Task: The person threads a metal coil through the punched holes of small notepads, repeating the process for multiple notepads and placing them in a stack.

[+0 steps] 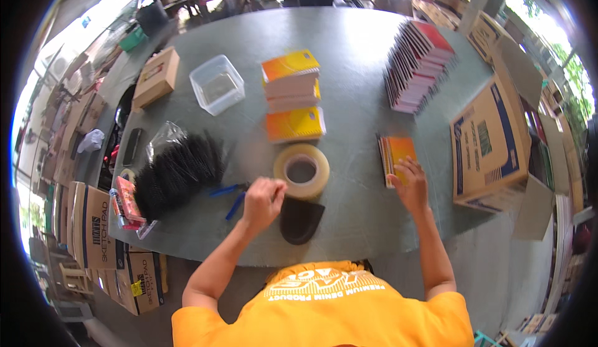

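**Two hands at work: one by the tape, one on a notebook**

The left hand point(263, 199) is curled into a loose fist, fingers tucked in narrow. It sits right beside the big roll of clear tape point(302, 170), touching or almost touching its near edge. I cannot tell if anything small is pinched inside the fist. Just left of those fingers lies a blue-handled tool point(229, 196) (maybe pliers or scissors), and just under them a dark, rounded pouch-like thing point(300, 220).

The right hand point(411, 188) lies flat, fingers spread and pressing on the near end of an orange spiral notebook point(397, 155). It holds nothing up; it only rests on the cover.

The notebook looks light and a bit bendy, with a smooth cover that could slide on the grey table point(355, 73). A good place to grab is the long edge away from the wire spine. The tape roll looks stiff and round, easy to hook through its hole.

Both arms reach forward from the body, the left elbow bent out wide, the right arm almost straight.
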Demonstrator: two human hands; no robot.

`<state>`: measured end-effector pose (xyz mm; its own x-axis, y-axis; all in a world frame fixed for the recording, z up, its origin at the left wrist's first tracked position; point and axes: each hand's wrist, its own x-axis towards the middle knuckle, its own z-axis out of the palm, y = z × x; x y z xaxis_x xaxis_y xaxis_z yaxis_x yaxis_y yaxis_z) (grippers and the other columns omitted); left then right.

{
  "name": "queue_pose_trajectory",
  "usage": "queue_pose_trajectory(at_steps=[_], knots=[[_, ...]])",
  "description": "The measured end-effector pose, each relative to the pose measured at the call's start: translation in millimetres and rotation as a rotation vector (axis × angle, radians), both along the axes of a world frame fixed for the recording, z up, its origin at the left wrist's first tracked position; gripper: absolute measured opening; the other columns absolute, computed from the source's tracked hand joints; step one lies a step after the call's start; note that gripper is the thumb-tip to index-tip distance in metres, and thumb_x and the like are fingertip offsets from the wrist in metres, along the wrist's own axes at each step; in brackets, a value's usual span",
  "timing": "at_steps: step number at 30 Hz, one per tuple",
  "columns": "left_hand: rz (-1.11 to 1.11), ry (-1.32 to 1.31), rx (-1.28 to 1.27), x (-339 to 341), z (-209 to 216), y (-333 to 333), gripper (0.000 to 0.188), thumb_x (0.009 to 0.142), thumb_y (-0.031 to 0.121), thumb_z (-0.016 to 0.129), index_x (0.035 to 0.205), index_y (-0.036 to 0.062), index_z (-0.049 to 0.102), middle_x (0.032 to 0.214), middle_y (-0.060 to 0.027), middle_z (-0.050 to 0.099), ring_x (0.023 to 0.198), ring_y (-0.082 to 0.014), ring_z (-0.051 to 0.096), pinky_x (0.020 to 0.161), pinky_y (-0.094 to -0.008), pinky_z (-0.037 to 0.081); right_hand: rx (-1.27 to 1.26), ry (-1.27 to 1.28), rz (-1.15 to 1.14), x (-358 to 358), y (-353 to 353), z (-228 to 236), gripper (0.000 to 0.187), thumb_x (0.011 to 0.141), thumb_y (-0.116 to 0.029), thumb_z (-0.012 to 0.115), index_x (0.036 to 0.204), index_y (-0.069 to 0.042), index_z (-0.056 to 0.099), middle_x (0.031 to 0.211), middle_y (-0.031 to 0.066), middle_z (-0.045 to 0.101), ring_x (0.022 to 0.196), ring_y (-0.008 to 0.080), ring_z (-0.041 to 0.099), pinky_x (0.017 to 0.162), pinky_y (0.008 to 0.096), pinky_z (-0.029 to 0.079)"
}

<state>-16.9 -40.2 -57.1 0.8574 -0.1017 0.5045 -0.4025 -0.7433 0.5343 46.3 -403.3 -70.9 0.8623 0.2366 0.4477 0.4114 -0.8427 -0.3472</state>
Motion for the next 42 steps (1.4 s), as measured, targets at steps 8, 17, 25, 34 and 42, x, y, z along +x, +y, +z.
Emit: queue_pose_trajectory(at_steps=[8,17,25,34,42], knots=[[0.162,0.054,-0.059,-59.1,-38.3,27.7,0.003,0.079,0.009,0.064,0.077,0.0064,0.062,0.069,-0.0086,0.060,0.062,-0.0258,0.058,0.054,-0.0367,0.048,0.258,-0.134,0.511,79.8,170.5,16.8,0.023,0.079,-0.002,0.063,0.102,-0.004,0.064,0.104,0.0128,0.066,0.105,0.0280,0.060,0.090,0.0370,0.047],[0.185,-0.029,0.147,-106.0,-80.8,32.3,0.011,0.082,0.017,0.060,0.082,0.0069,0.056,0.070,-0.0069,0.051,0.069,-0.0237,0.056,0.059,-0.0364,0.046,-0.085,-0.109,0.476,102.2,220.7,-16.1,0.042,0.065,-0.008,0.073,0.105,-0.001,0.061,0.111,0.0142,0.061,0.106,0.0314,0.055,0.092,0.0418,0.043],[0.237,-0.057,0.193,-102.3,-84.8,23.3,0.019,0.084,0.022,0.057,0.075,0.0073,0.050,0.073,-0.0057,0.052,0.072,-0.0224,0.055,0.060,-0.0359,0.046,-0.144,0.128,0.463,106.0,227.5,-2.5,0.040,0.075,-0.002,0.065,0.114,0.002,0.055,0.114,0.0194,0.058,0.106,0.0362,0.054,0.092,0.0417,0.042],[0.285,0.016,-0.006,-105.3,-71.1,17.5,0.031,0.085,0.020,0.055,0.113,0.0055,0.050,0.086,-0.0118,0.052,0.077,-0.0281,0.057,0.063,-0.0406,0.048,0.079,0.284,0.659,174.3,209.8,-28.6,0.030,0.087,-0.003,0.052,0.116,0.000,0.053,0.108,0.0180,0.058,0.098,0.0304,0.057,0.085,0.0379,0.044],[0.129,-0.255,0.207,45.6,165.5,6.6,0.037,0.069,0.014,0.060,0.103,0.0046,0.047,0.069,-0.0147,0.056,0.062,-0.0333,0.057,0.057,-0.0445,0.046,0.163,0.319,0.665,151.1,168.6,48.8,0.028,0.092,-0.010,0.044,0.115,0.000,0.056,0.091,0.0055,0.058,0.085,0.0158,0.053,0.073,0.0311,0.045]])
